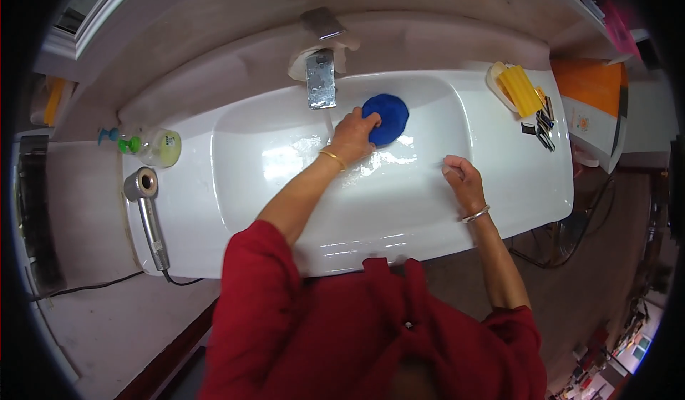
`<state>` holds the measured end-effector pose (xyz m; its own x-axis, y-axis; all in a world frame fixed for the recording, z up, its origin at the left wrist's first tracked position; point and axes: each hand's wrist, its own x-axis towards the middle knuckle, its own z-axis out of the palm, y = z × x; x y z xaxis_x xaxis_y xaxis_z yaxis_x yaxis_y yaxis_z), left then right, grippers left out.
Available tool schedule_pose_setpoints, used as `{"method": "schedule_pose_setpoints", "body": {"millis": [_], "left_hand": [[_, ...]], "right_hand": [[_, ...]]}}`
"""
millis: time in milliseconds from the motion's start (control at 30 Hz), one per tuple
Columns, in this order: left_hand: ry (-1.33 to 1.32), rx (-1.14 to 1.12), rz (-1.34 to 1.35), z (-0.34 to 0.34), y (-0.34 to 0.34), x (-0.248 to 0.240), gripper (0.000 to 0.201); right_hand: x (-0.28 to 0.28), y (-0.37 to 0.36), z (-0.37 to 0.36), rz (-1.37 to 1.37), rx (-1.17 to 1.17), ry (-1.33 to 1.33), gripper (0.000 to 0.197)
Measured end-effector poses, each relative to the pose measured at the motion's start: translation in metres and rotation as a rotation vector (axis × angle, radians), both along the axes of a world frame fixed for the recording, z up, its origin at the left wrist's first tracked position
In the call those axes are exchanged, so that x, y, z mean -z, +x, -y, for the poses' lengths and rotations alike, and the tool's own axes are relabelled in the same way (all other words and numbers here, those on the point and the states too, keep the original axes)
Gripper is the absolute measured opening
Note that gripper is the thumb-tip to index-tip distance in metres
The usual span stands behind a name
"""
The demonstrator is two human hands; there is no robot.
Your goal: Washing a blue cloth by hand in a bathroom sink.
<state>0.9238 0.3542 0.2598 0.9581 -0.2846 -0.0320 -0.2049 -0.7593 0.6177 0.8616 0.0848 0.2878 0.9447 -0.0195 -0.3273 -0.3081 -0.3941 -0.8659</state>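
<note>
Inside the white basin [285,207], my left hand [353,137] grips the near left edge of a round, deep-blue thing [389,119]. It looks soft, like a cloth, but I cannot tell its exact kind. Just left of it is the square chrome faucet [321,79], with a thin stream of water below its spout. My right hand [464,180] hovers over the basin's right side, apart from the blue thing. Its fingers are curled closed, and whatever they may hold is hidden.
Pump bottles [163,147] and a grey hair dryer [148,214] with a cord sit on the left ledge. On the right ledge are a yellow ridged block [519,92] on a pale dish and several small dark items [544,130]. An orange-and-white box [592,107] stands beyond.
</note>
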Motion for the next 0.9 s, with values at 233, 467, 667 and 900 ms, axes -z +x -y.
{"method": "schedule_pose_setpoints", "body": {"millis": [233,467,667,900], "left_hand": [[-0.232,0.145,0.064,-0.018,-0.056,-0.051,0.043],[-0.580,-0.077,-0.067,-0.076,-0.086,-0.037,0.044],[-0.740,-0.343,-0.131,-0.083,-0.078,-0.068,0.034],[-0.369,-0.059,0.235,-0.016,-0.077,-0.076,0.038]], "right_hand": [[-0.013,0.015,-0.082,-0.422,0.153,0.491,0.051],[0.026,0.024,-0.160,-0.579,-0.076,1.113,0.042],[0.052,0.074,-0.204,-0.611,0.099,1.494,0.037],[0.034,0.052,-0.184,-0.813,-0.135,1.445,0.042]]}}
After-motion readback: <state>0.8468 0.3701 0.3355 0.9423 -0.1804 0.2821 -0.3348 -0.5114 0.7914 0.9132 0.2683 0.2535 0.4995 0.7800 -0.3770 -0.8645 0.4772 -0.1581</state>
